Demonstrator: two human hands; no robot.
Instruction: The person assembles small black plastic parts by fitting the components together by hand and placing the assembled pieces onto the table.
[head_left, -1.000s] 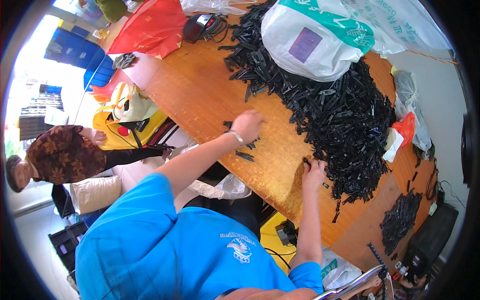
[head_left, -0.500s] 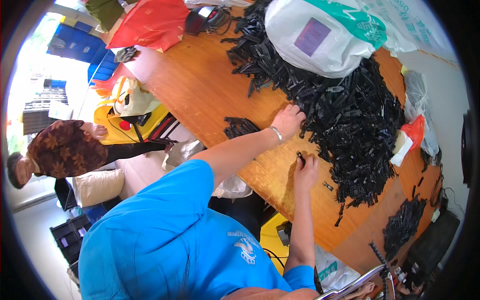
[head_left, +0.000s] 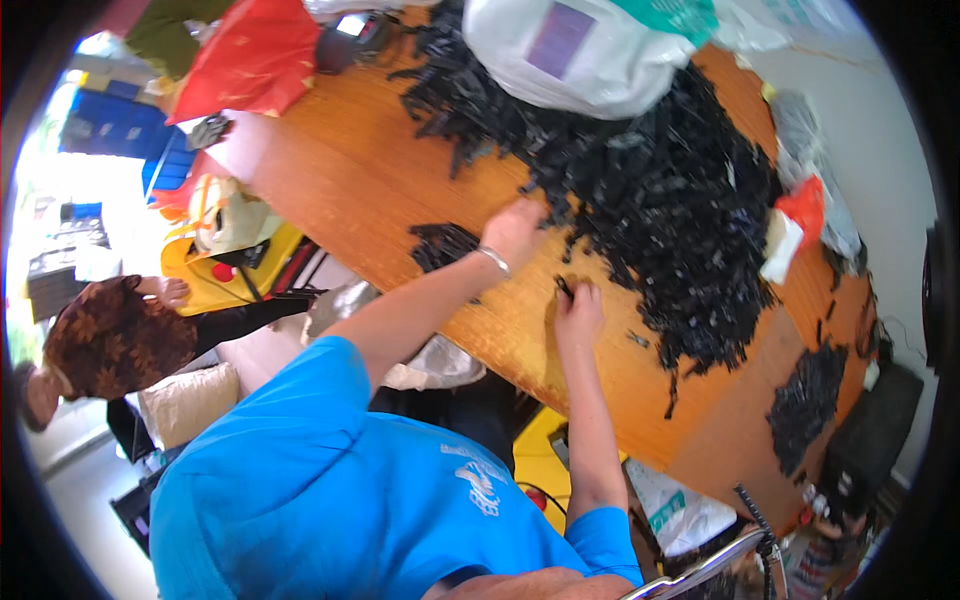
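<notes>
My left hand (head_left: pixel 515 232), with a silver bracelet at the wrist, is over the wooden table (head_left: pixel 350 170) by the near edge of a large heap of thin black plastic pieces (head_left: pixel 660 210). Its fingers are smeared by motion, so I cannot make out whether they hold anything. Closer to me, my right hand (head_left: pixel 580 312) pinches a small black plastic piece (head_left: pixel 565 287) between thumb and fingers. A smaller pile of similar pieces (head_left: pixel 440 245) lies left of my left wrist. One loose piece (head_left: pixel 638 340) rests to the right of my right hand.
On the heap sits a white and green plastic bag (head_left: pixel 590 70). Another black pile (head_left: pixel 805 410) lies at the right, beside a dark box (head_left: pixel 875 430). A red bag (head_left: pixel 250 65) is at the far left. Beyond the table's left edge is another person (head_left: pixel 125 335).
The whole view has shifted, so the table's contents appear further left and higher. My left hand has drawn back slightly from the heap. My right hand keeps its pinch on the small black piece.
</notes>
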